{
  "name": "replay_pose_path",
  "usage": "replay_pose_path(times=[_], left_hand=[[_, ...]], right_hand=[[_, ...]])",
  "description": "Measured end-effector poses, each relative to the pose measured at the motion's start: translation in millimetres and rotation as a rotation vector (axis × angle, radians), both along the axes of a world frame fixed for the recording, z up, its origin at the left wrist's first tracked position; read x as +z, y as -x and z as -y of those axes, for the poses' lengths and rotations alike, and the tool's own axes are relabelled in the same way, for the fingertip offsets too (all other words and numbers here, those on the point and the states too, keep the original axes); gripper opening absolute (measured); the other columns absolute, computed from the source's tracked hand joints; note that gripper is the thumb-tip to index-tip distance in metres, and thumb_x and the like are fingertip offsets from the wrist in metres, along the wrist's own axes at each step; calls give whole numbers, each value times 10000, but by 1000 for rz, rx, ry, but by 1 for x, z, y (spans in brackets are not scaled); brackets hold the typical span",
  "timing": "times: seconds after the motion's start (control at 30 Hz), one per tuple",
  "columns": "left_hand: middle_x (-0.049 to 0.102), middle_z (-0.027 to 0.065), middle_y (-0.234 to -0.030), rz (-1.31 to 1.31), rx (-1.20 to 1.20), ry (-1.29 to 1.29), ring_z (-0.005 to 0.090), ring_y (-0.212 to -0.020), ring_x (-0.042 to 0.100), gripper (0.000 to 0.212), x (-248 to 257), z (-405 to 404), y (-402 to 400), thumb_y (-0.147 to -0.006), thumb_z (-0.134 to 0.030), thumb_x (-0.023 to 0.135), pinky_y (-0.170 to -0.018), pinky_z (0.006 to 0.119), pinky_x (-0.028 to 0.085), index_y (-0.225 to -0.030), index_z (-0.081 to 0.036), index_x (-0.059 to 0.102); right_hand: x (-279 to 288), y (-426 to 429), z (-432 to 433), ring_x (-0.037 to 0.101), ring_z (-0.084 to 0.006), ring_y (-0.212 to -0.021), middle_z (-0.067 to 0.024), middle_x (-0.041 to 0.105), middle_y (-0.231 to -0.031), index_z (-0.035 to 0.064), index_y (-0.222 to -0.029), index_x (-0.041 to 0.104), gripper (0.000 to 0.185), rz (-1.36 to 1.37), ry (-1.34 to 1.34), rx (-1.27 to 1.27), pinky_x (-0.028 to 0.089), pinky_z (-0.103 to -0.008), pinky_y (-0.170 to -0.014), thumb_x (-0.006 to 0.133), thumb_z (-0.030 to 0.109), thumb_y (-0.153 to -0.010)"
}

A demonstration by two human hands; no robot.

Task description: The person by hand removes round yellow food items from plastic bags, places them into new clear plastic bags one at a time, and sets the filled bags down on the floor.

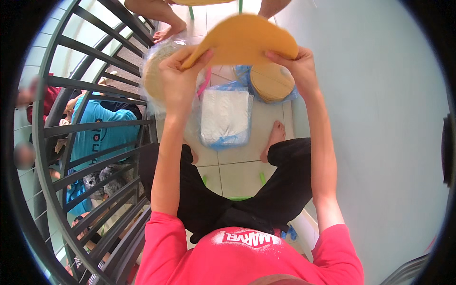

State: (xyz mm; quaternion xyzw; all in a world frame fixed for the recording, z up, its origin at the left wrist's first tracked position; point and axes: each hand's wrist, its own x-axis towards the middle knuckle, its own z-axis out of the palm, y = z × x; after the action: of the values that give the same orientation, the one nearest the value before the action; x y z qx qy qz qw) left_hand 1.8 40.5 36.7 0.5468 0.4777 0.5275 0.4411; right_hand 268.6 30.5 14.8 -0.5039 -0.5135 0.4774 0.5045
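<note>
Between my two raised hands, a thin, pliable yellow-orange sheet (245,39) with a rounded far edge bows upward. My left hand (180,78) pinches its left edge, thumb on the near side. At the opposite edge, my right hand (301,71) grips it the same way. Below and beyond my right wrist sits a stack of round tan sheets (271,83) on blue plastic. A block of white sheets (224,114) in a blue plastic bag lies on the floor before me. Partly hidden behind my left hand is a pale round stack (151,76) in clear plastic.
A dark metal railing (96,124) runs along my left, with people beyond and below it. A pale wall (377,124) rises on my right. Across from me, another person's bare foot (171,32) rests on the tiled floor (238,174). A pink strip (204,83) lies near the bags.
</note>
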Motion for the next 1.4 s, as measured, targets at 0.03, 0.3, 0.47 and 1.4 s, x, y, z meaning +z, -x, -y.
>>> replay_pose_path(times=[0.03, 0.3, 0.47, 1.4], left_hand=[[759, 74, -1024, -11, 9, 7, 125, -978, 703, 121, 2, 0, 0, -877, 44, 716, -907, 253, 550, -993, 61, 743], [743, 101, -1043, 258, -135, -152, 144, -968, 684, 221, -9, -2, -2, -865, 95, 645, -899, 247, 522, -1042, 29, 760], [720, 179, -1192, 156, -183, -177, 205, -1112, 688, 229, -11, 3, -4, -889, 121, 604, -1014, 277, 515, -1057, 47, 740], [756, 128, -896, -640, 161, -447, 227, -767, 703, 234, -24, 8, -2, -891, -159, 731, -729, 319, 540, -1108, -71, 744]], right_hand=[[-2, -1, -1, 688, -118, -886, -50, 749, -988, 26, -1042, 769, 193, 29, -67, -7, 546, -257, -836, 796, 53, -853], [4, 15, 1, 673, -106, -804, -53, 740, -856, -1, -925, 781, 88, -43, -219, -121, 542, -229, -775, 747, -50, -860], [-4, 15, -4, 667, -96, -815, -48, 742, -889, -18, -969, 773, 141, 2, -205, -254, 544, -236, -790, 753, -67, -839], [-23, 14, -4, 670, -125, -915, -64, 732, -995, -23, -1092, 713, 304, 112, -188, -358, 512, -279, -813, 793, 190, -890]])
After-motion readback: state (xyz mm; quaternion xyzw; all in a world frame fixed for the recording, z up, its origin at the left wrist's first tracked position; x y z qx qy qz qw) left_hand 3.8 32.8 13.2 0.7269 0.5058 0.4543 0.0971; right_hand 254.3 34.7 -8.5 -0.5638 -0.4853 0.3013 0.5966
